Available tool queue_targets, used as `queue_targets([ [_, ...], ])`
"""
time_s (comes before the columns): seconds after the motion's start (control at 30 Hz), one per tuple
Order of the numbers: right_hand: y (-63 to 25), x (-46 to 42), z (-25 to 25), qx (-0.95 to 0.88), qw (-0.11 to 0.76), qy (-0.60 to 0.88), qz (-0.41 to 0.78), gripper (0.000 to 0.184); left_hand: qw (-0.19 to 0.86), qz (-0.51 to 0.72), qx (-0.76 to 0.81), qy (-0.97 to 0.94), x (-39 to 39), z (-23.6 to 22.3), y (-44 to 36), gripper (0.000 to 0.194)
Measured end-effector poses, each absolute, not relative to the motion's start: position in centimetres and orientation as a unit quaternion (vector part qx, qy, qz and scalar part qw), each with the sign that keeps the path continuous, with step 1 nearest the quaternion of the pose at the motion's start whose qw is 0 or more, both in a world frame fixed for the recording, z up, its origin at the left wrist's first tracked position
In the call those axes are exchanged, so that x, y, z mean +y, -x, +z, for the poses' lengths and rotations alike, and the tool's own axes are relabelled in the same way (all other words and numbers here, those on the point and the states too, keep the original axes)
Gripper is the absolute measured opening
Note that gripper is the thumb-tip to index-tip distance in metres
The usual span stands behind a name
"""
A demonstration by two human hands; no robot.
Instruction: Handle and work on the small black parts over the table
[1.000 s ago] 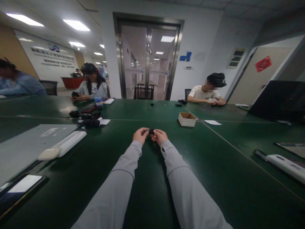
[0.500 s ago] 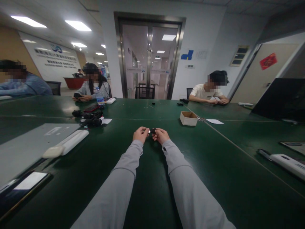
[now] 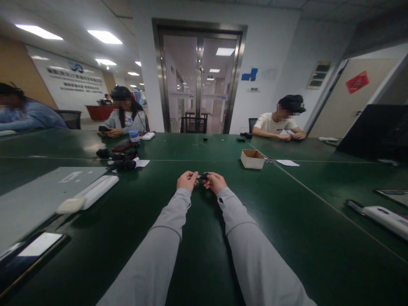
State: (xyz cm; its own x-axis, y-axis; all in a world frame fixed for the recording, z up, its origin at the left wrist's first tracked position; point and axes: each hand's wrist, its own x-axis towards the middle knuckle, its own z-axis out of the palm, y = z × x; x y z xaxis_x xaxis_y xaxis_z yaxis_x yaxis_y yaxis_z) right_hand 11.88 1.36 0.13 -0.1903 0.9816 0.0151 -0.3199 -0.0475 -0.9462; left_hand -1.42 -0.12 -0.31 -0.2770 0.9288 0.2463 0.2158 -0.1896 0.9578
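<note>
Both my arms in grey sleeves reach out over a dark green table [image 3: 204, 238]. My left hand [image 3: 187, 180] and my right hand [image 3: 215, 182] meet just above the table top, fingers pinched together. Between them they hold a small black part [image 3: 203, 175] with a bit of shiny metal on its left end. The part is too small to name. Both hands are closed on it.
A small open cardboard box [image 3: 252, 159] stands beyond my hands to the right. Black parts [image 3: 121, 160] lie far left, a white power strip [image 3: 87, 194] nearer left, a phone [image 3: 30, 250] at front left. Another white strip [image 3: 382, 218] lies right. Three people sit at the far edge.
The hands stay together on the small part with only slight finger shifts. The view has tilted a little.
</note>
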Motion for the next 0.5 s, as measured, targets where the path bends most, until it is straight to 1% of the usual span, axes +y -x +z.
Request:
queue_targets([
  [0.2,-11.88,1.35,0.09,-0.465,0.512,0.355,0.629,0.016,0.325,0.570,0.549,-0.517,-0.03,-0.41,1.46,0.025],
  [0.5,-11.89,1.41,-0.06,-0.471,0.509,0.358,0.625,0.014,0.295,0.561,0.570,-0.524,0.22,-0.73,1.62,0.028],
])
